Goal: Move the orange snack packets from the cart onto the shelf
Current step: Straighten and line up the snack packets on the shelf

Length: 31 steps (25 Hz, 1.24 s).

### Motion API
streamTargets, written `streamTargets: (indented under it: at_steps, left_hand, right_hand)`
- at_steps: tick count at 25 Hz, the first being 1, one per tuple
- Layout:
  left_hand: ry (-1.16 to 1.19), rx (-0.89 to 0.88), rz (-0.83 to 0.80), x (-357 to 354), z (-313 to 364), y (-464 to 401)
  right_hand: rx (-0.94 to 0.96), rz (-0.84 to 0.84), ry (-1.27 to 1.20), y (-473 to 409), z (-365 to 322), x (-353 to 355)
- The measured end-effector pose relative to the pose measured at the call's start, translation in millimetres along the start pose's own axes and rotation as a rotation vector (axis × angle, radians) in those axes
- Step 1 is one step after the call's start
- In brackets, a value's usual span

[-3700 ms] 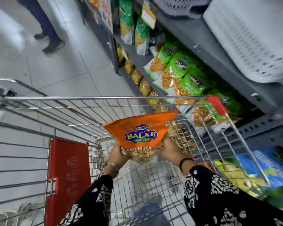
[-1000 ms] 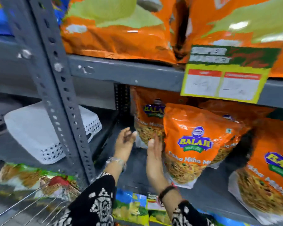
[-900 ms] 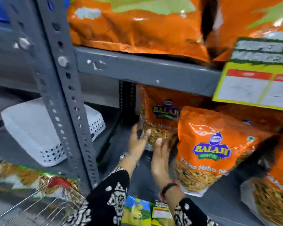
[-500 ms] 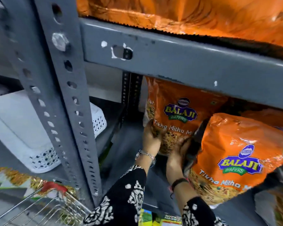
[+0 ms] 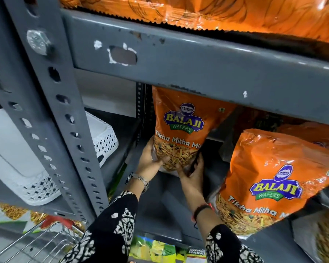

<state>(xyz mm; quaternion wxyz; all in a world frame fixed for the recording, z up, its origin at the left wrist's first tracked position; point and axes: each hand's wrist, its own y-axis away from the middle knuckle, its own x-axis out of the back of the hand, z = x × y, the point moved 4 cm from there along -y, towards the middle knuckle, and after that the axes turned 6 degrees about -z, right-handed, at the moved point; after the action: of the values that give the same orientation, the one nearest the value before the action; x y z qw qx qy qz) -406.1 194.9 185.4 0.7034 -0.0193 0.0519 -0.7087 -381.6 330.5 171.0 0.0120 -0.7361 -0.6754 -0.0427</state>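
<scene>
A: Fingers of the left hand are curling round the lower left corner of an orange packet, while the right hand is cupping its lower right corner from below.

B: So both hands are holding the same packet?

A: Yes, each is gripping one bottom corner. The packet is standing upright, deep on the shelf, with its top rising above the fingers behind the grey beam.

B: What is lying to the right of the fingers?

A: A second packet is leaning forward just right of the right hand, nearer the camera. More orange bags are sitting on the level above the hands.

B: And to the left?

A: A perforated post is rising left of the left wrist, and a white basket is resting beyond it. The cart is showing below and left of the patterned sleeves.
</scene>
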Motion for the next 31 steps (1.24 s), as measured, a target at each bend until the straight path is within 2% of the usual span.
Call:
streamTargets:
  at_steps: [11,13,16,18,20,23,24,26,28,29,31]
  left_hand:
    - [-0.089,0.036,-0.003,-3.6,-5.1,3.6]
    - [-0.114,0.043,0.037,-5.5,-2.0,9.7]
    - [-0.223,0.024,0.204,-7.4,-2.0,29.2]
    - [-0.171,-0.023,0.237,-16.1,-2.1,47.0]
    - [-0.117,-0.056,0.174,-32.5,-0.2,66.7]
    - [-0.127,-0.021,-0.011,-64.8,3.0,88.0]
    - [-0.122,0.008,-0.101,-78.5,4.9,93.6]
    - [-0.125,0.085,-0.259,-104.0,7.4,103.2]
    - [-0.174,0.120,-0.333,-127.0,10.0,110.5]
    - [-0.197,0.117,-0.329,-134.1,10.8,111.7]
    - [-0.230,0.112,-0.284,-142.7,12.9,113.5]
  right_hand:
    - [-0.016,0.022,0.037,-2.5,6.3,3.5]
    - [-0.014,-0.010,0.086,9.8,6.8,2.1]
    - [0.137,-0.081,0.197,45.3,5.8,7.7]
    - [0.202,-0.154,0.214,71.4,6.4,19.9]
    - [0.249,-0.234,0.254,96.1,8.2,39.3]
    - [0.332,-0.272,0.335,126.7,12.1,81.7]
    - [0.349,-0.217,0.365,133.7,10.0,99.8]
    - [0.378,-0.003,0.383,136.2,7.4,142.1]
    - [0.343,0.150,0.354,124.9,8.3,183.5]
    - [0.290,0.119,0.346,113.2,9.0,194.0]
    - [0.188,-0.075,0.317,97.3,11.2,197.9]
